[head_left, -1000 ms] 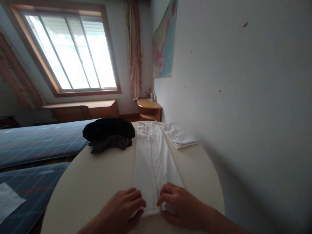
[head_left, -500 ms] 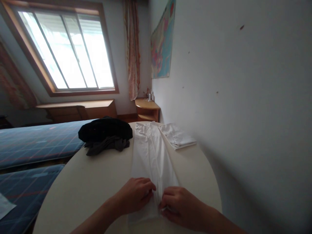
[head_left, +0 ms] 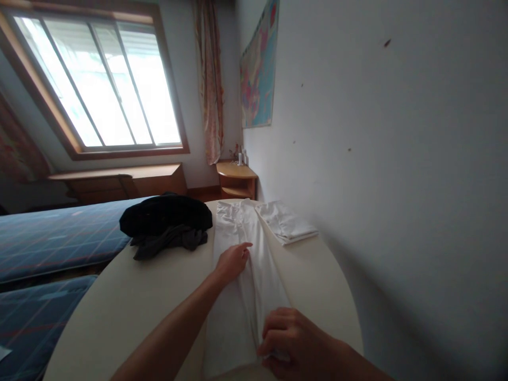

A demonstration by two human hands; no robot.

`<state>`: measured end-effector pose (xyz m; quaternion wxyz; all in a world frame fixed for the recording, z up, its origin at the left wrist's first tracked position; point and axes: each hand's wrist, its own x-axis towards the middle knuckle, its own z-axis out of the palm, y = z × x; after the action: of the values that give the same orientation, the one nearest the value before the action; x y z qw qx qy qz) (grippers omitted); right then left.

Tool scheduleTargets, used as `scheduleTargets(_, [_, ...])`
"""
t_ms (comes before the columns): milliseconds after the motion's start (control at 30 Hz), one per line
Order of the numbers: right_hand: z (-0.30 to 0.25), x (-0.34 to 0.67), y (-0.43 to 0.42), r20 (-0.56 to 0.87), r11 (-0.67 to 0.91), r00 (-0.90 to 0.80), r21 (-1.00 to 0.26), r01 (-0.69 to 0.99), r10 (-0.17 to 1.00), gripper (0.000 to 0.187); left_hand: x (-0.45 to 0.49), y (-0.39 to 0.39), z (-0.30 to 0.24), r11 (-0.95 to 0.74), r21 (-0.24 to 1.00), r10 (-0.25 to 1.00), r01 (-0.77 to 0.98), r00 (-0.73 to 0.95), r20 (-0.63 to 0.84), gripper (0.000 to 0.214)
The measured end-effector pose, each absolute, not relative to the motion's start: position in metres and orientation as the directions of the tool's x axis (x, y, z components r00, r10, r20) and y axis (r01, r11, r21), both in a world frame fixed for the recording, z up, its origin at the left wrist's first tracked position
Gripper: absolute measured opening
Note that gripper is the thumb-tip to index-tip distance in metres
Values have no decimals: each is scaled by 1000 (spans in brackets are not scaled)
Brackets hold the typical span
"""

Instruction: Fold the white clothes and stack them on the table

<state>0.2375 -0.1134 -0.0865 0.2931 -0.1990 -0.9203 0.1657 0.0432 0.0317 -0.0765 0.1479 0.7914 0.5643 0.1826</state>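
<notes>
A long white garment [head_left: 242, 296], folded into a narrow strip, lies lengthwise on a round cream table [head_left: 151, 301]. My left hand [head_left: 233, 260] is stretched forward and rests flat on the middle of the strip, fingers extended. Near the table's front edge, my right hand [head_left: 291, 338] is curled, its fingers pinching the garment's near end.
A heap of black and grey clothes [head_left: 164, 225] sits at the table's far left. A folded white cloth [head_left: 288, 225] lies far right, close to the wall. Blue checked beds [head_left: 51, 243] stand to the left; a wooden corner shelf [head_left: 236, 180] is beyond the table.
My left hand has slid away from me along the white strip, from its near end to its middle. My right hand stays gripping the near end.
</notes>
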Motion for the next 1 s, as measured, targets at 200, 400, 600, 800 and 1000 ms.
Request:
scheduleTargets(200, [-98,238,-112,520,882,-732,-402,246,441,13,59,83,-88,-261,390,965,883,231,124,34])
scheduleTargets(400, [-114,238,-105,547,903,-739,-381,199,394,30,57,116,-94,-224,335,968,915,170,184,39])
scheduleTargets(600, [-125,239,-103,496,927,-791,-287,239,358,36,57,143,-108,-210,348,969,914,146,202,40])
scheduleTargets(800, [-129,238,-103,505,930,-787,-276,243,355,40,59,157,-110,-225,385,956,895,128,263,41])
scheduleTargets(1000, [-130,239,-107,496,921,-787,-309,235,367,38,55,153,-103,-250,394,926,884,100,363,43])
